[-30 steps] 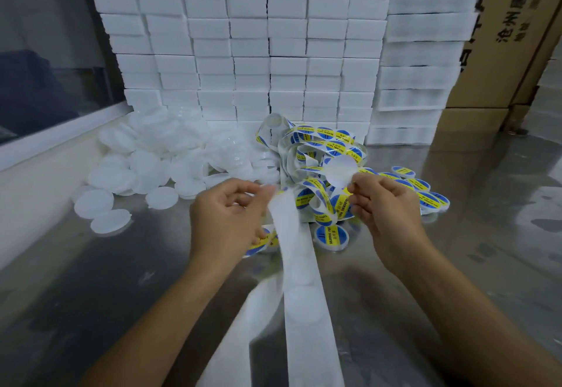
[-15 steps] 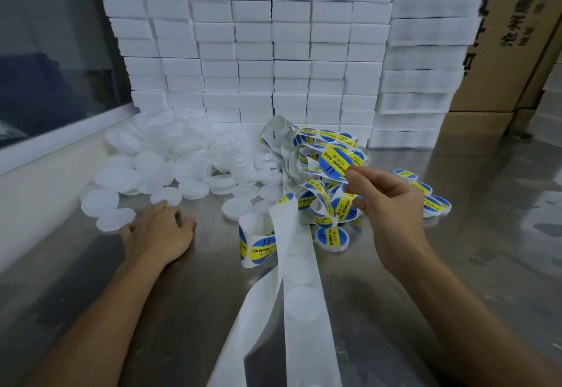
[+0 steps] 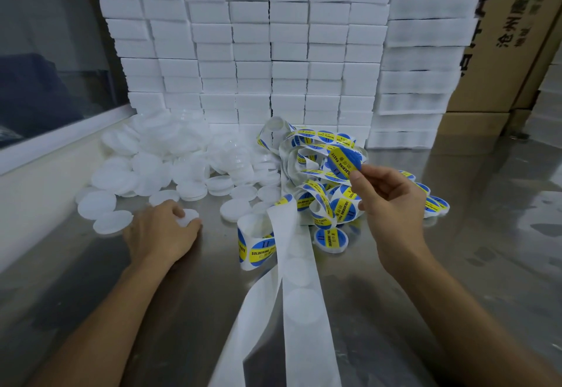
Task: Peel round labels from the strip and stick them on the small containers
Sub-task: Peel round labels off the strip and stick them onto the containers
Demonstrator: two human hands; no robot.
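Right hand (image 3: 392, 204) raised, label (image 3: 345, 163) pinched; left hand (image 3: 161, 231) low on container (image 3: 189, 216).

Round label (image 3: 345, 163) pinched in right hand (image 3: 392, 204): blue disc, yellow band across it, dark lettering. Same blue-and-yellow pattern repeats along the tangled strip (image 3: 316, 201). Bare backing tape (image 3: 301, 295): white, with faint paler circles. Small containers (image 3: 170, 167): translucent white, plain; the one (image 3: 189, 215) under the left hand (image 3: 161, 231) likewise. Foam blocks (image 3: 243, 52): white. Table (image 3: 456, 265): grey, shiny metal. Cartons (image 3: 514, 36): brown, black characters.
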